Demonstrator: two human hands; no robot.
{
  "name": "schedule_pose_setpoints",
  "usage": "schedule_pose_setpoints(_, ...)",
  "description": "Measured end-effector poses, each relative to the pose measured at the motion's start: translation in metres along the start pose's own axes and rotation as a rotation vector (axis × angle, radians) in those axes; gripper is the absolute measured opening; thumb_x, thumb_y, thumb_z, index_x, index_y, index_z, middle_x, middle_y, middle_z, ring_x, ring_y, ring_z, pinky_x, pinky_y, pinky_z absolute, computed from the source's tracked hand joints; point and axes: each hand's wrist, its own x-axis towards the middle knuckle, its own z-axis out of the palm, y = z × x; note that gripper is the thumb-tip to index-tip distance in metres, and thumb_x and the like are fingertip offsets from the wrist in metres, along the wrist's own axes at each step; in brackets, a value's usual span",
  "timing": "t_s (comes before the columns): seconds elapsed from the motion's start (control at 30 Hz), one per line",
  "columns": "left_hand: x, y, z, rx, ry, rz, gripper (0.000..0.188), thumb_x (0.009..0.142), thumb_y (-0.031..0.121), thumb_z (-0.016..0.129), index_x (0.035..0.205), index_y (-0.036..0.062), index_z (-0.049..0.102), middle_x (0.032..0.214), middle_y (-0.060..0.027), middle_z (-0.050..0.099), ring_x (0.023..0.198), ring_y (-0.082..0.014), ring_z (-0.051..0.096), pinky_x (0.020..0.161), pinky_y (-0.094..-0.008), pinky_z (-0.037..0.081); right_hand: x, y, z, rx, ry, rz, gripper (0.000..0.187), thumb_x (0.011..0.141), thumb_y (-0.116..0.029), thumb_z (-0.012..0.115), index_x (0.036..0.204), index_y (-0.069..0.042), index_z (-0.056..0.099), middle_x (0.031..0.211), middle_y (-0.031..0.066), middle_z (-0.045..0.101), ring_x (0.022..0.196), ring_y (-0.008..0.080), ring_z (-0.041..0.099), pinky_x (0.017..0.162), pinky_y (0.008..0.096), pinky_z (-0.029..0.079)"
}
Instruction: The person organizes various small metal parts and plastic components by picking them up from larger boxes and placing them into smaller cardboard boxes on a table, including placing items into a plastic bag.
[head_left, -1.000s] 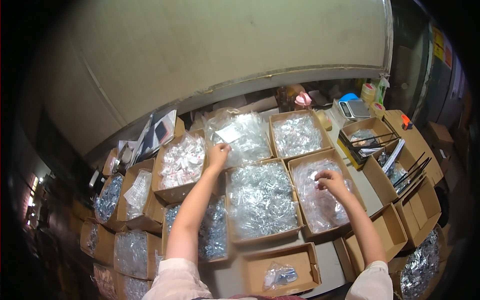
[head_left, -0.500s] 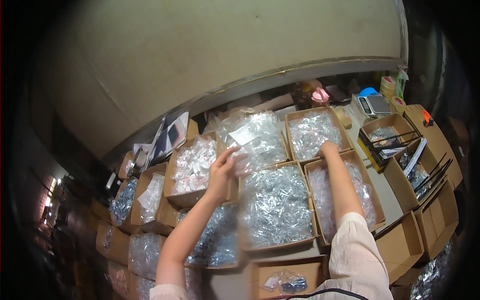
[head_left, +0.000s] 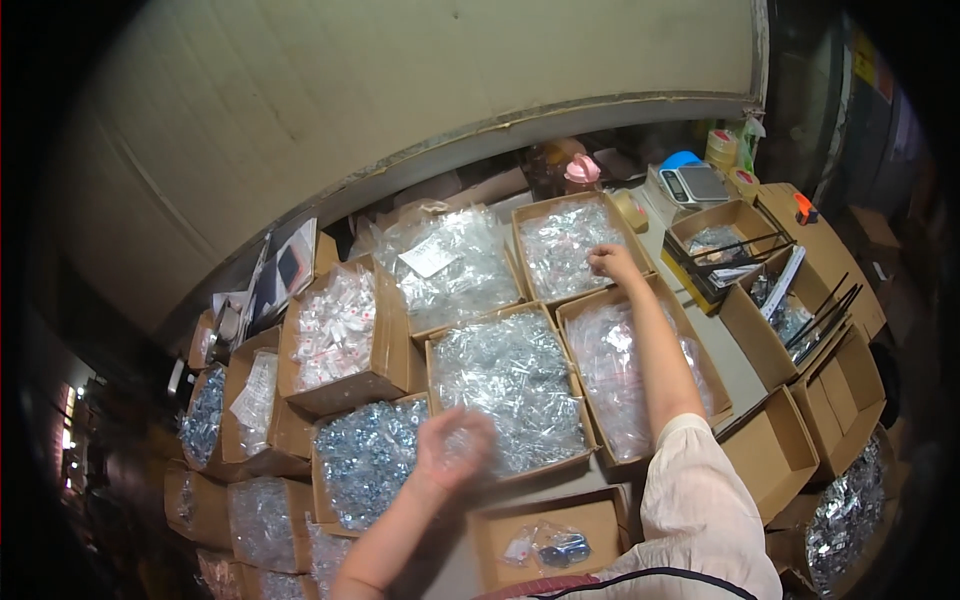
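Two bare hands are working around the big central box [head_left: 550,467], and both are sitting somewhere new compared with half a second ago. The left hand [head_left: 455,445] is no longer hanging off that box's back-left corner; it's sweeping over the front-left part, around the clear shiny packets [head_left: 515,375]. It's blurring so badly that I can't tell if its fingers are spread or pinching anything. The right hand [head_left: 614,263] is reaching farther into the open carton [head_left: 627,232] behind and to the right of the central box, no longer dipping in at the near edge. Its fingers are curling inward over the small glossy packets [head_left: 565,250] there, but can't tell if they're pinching one. Meanwhile the bagged pieces [head_left: 565,548] are still lying in the low tray-like box [head_left: 580,513] just in front of the central box.
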Motion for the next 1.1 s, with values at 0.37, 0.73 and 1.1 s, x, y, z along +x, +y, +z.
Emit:
schedule_pose_setpoints(0.37,-0.001,-0.067,-0.029,-0.291,-0.233,-0.208,0.02,0.085,0.012,0.057,0.1,-0.0002,0.052,0.101,-0.0094,0.055,0.088,-0.0221,0.057,0.066,-0.0311,0.051,-0.03,-0.021,-0.01,0.317,0.079,0.138,0.017,0.095,-0.015,0.058,0.106,-0.002,0.06,0.088,0.0041,0.063,0.085,0.0181,0.065,0.081,0.0321,0.054)
schedule_pose_setpoints(0.73,-0.019,-0.074,0.012,-0.162,-0.17,-0.111,0.039,0.094,0.018,0.053,0.127,-0.0012,0.049,0.122,-0.0234,0.054,0.11,-0.0352,0.058,0.084,-0.0453,0.056,-0.198,-0.171,0.018,-0.008,-0.764,-0.046,0.036,0.092,-0.027,0.066,0.119,-0.003,0.063,0.115,0.0058,0.065,0.111,0.0159,0.059,0.101,0.0314,0.043)
schedule_pose_setpoints(1.1,-0.04,-0.103,-0.019,-0.046,-0.207,-0.312,0.015,0.1,0.014,0.047,0.094,0.0019,0.054,0.058,0.0048,0.038,0.046,-0.0061,0.035,0.044,-0.0215,0.032,-0.22,-0.024,-0.036,0.188,0.074,0.234,0.014,0.084,-0.006,0.068,0.096,-0.002,0.062,0.085,0.0055,0.063,0.072,0.0129,0.057,0.072,0.0278,0.05)
